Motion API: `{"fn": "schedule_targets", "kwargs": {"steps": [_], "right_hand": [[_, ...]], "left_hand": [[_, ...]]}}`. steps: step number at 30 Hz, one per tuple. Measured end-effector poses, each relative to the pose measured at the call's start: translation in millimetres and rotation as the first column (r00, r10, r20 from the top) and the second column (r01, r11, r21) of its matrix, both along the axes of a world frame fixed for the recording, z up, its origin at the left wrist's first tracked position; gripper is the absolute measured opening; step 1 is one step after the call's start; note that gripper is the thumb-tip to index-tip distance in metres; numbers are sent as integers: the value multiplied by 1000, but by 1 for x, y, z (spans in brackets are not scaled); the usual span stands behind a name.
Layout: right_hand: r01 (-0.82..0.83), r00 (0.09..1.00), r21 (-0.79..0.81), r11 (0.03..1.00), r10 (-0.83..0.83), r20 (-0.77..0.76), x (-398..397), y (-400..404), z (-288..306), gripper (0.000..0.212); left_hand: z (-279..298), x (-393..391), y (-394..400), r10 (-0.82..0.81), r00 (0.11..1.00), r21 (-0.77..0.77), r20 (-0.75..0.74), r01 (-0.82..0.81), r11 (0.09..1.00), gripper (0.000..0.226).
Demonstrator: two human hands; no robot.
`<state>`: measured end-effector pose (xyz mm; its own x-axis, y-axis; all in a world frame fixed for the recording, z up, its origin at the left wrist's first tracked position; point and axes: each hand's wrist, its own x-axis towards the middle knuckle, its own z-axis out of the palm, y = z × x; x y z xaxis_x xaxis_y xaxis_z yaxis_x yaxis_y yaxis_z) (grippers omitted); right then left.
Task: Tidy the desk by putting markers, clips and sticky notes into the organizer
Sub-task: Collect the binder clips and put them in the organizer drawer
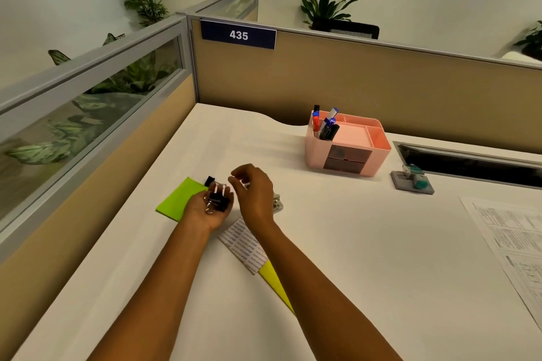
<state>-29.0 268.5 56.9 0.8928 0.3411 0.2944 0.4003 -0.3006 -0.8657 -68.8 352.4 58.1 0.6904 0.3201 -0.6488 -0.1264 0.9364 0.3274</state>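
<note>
Black binder clips (217,199) in palm, markers (325,123) upright in pink organizer (347,145)

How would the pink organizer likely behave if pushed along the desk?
The pink organizer would probably slide rather than tip: its base looks wide and boxy. It likely feels light, with most compartments empty. The markers stand loosely at one corner and may rattle or lean.

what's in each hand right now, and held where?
Left hand: several black binder clips cupped loose in the upturned palm, no pinch. Right hand: fingers curled above the desk; cannot tell whether they pinch anything.
</note>
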Motion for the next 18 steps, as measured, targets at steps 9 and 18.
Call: {"fn": "schedule_targets", "kwargs": {"steps": [9,18], "right_hand": [[-337,919,-560,757,394,-21,41,41,-28,46],[-273,889,-704,656,452,76,47,54,-35,30]], "left_hand": [[4,10,45,157,987,174,-24,-151,973,33],[2,26,45,137,990,243,-36,-124,962,29]]}}
